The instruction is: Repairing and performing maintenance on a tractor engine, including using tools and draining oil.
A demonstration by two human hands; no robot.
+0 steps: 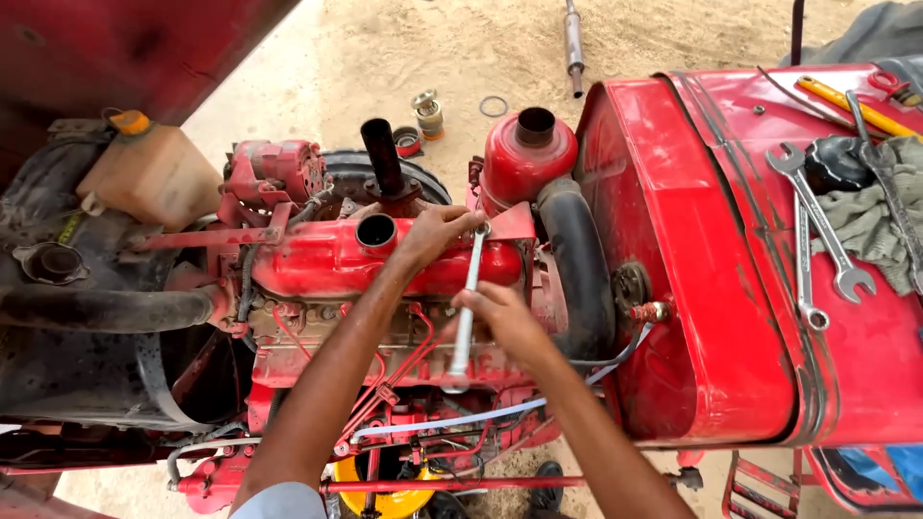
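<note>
Far to the left of both hands sits a cream-coloured plastic tank (149,178) with an orange cap, and below it a black hose (106,309) runs toward the engine. Closer in, still left of the hands, a red pump housing (279,168) stands beside a black upright pipe (383,159).

The left hand (433,235) lies on the red engine cover (327,261), its fingers clenched around the top end of a long silver spanner (466,303), just right of a round open port (376,232) in the cover. The spanner runs nearly upright from that hand down to the right hand (500,317), which grasps its shaft in the middle; the lower end sticks out below it, over thin red pipes (404,360).

Just above and right of the hands stands a red canister (527,159) with a dark round opening, joined to a thick black curved hose (577,264). Beyond the hands, on the sandy ground, lie small round metal parts (426,113) and a ring (493,106).

Well to the right, the red fuel tank (692,288) carries two more silver spanners (822,231), a grey rag (870,221) and a yellow-handled tool (851,104). No labels can be made out on it.
</note>
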